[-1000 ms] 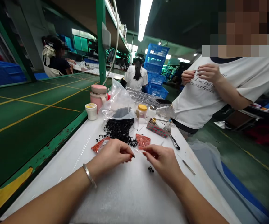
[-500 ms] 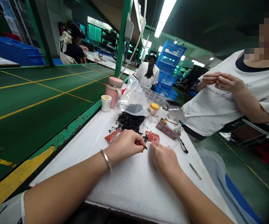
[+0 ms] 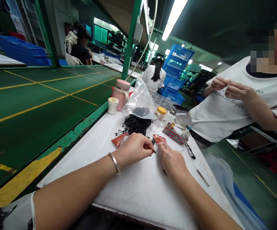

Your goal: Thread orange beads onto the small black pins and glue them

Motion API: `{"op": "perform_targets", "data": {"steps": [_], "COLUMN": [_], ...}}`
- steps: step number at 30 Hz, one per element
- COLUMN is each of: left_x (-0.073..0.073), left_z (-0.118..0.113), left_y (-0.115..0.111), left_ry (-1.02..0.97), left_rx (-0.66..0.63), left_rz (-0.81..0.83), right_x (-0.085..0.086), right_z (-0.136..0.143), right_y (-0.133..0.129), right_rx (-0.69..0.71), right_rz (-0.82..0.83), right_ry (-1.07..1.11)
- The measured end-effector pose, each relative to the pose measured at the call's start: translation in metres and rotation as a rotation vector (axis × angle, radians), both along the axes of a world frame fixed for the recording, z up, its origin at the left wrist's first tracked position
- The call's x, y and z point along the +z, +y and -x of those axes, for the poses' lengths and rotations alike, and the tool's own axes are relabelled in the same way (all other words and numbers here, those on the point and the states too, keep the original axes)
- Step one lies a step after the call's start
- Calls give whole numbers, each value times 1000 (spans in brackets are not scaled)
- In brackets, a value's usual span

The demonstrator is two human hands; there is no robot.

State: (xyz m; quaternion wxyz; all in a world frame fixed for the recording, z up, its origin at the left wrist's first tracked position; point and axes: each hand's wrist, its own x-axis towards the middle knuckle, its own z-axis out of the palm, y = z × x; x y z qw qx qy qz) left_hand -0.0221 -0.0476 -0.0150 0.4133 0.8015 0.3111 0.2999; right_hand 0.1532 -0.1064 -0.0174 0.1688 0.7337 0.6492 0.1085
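Note:
My left hand (image 3: 138, 147) pinches a small black part (image 3: 154, 151) between thumb and fingertips, above the white table (image 3: 133, 188). To its right, my right hand (image 3: 173, 159) rests by the near edge of a bag of small orange pieces (image 3: 159, 139); its fingertips are partly hidden, and what they hold, if anything, cannot be made out. Another orange bag (image 3: 118, 139) lies just behind my left hand. Beyond both hands is a pile of black parts (image 3: 137, 124), partly inside a clear plastic bag (image 3: 140, 99).
Behind stand a white jar (image 3: 113, 106), a pink mug (image 3: 121, 95) and a yellow-lidded jar (image 3: 161, 112). A patterned box (image 3: 175, 134), a cutter (image 3: 190, 151) and a thin metal tool (image 3: 202, 177) lie right. A person (image 3: 229, 105) stands at the right.
The view has shifted slightly, moving the scene a little rightward. My left hand keeps its pinch. The fingers of my right hand have shifted slightly near the orange bag.

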Motion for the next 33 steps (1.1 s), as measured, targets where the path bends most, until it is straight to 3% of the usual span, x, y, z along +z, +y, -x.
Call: {"op": "perform_targets", "data": {"steps": [14,33], "left_x": [1,2], "left_z": [0,-4], "left_y": [-3,-5], "left_ry": [76,47], "left_rx": [-1,-65], "left_rz": [-1,204], "right_x": [3,16], "right_z": [-5,5], "right_y": [11,18], "right_rx": [-4,-31], "right_rz": [-40,-108], "right_ry": [52,127]}}
